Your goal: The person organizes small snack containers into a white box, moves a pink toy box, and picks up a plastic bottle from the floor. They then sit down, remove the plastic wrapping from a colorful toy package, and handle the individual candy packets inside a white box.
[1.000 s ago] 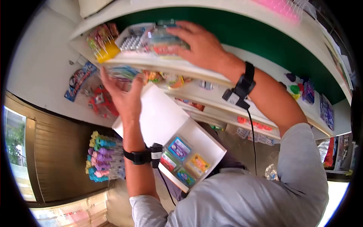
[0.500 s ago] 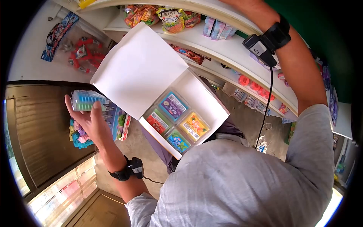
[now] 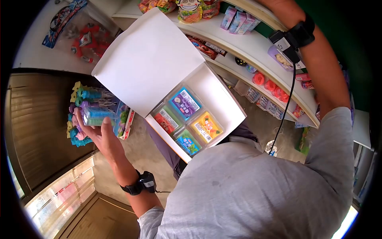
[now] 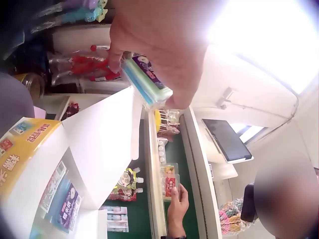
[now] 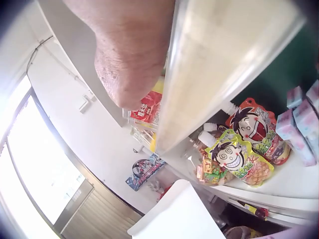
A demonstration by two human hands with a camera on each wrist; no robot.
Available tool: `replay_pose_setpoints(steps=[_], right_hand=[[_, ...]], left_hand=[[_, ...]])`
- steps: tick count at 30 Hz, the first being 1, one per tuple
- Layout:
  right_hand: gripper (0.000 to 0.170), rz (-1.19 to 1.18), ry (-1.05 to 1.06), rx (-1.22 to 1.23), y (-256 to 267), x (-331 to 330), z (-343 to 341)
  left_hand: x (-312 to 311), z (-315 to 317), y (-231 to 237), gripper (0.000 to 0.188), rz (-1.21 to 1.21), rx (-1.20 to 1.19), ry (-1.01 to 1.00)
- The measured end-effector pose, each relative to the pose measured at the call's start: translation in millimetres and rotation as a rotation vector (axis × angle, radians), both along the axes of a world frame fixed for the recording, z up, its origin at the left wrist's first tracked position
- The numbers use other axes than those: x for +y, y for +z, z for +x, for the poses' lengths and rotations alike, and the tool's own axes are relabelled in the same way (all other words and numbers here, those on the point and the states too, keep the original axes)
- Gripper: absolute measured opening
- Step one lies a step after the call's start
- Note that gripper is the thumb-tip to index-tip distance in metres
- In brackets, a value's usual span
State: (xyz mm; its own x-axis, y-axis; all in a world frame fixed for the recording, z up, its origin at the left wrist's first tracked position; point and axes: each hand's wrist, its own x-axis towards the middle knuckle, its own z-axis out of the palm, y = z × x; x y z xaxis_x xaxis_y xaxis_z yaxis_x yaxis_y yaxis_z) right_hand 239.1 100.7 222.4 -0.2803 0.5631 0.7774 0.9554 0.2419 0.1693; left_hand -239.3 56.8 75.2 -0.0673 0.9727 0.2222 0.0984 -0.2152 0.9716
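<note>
My left hand (image 3: 105,139) grips a clear rice paper candy pack (image 4: 147,79) with blue and green layers, left of the open carton. High on the upper shelf, my right hand (image 4: 178,211) holds the lower end of a red-labelled rice paper candy pack (image 4: 169,180), thumb and fingers at its edges. The head view cuts this hand off at the top. An open white carton (image 3: 227,99) rests on the lap, its lid (image 3: 151,59) raised. Inside lie several similar packs, among them a purple-and-blue one (image 3: 185,103) and a yellow one (image 3: 207,126).
Shelves (image 3: 199,34) curve round the far and right sides, holding candy pouches (image 3: 190,10) and small boxes (image 3: 238,22). A bagged red toy (image 3: 89,42) hangs on the left wall. Below it stand colourful wrapped sticks (image 3: 79,103), right behind the left hand.
My left hand came down from the shelf to the carton's left, bringing the blue-and-green rice paper candy pack. The right hand stayed at the upper shelf while the head view tilted downward.
</note>
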Motion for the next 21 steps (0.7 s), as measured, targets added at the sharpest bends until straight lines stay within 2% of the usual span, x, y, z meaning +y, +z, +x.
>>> replay_pose_setpoints(steps=[6,9,12,15,17,19,21], right_hand=[[0.051,-0.058,-0.064,-0.022,2.2,4.8,-0.6],[0.051,-0.152,-0.028,0.08,9.1,7.6,-9.0],[0.056,-0.187,-0.069,0.117,7.0,19.0,-10.4],[0.062,-0.242,-0.138,0.314,7.4,26.3,-14.6],[0.066,-0.19,-0.179,0.282,-2.2,37.5,0.2],[0.068,-0.247,-0.225,0.338,-1.4,41.3,5.1],[0.074,-0.23,-0.265,0.372,-10.5,47.5,19.0]], left_hand=[[-20.9,-17.1,-10.8,0.086,-0.046,-0.036,0.01],[-30.9,-24.4,-17.7,0.094,-0.115,-0.077,0.035],[-38.5,-29.0,-25.9,0.091,-0.149,-0.059,0.054],[-41.2,-39.9,-34.1,0.084,-0.169,-0.016,0.058],[-42.3,-45.7,-37.8,0.084,-0.146,0.025,0.06],[-42.9,-38.7,-34.7,0.085,-0.114,-0.084,0.037],[-44.4,-39.9,-37.3,0.087,-0.113,-0.073,0.056]])
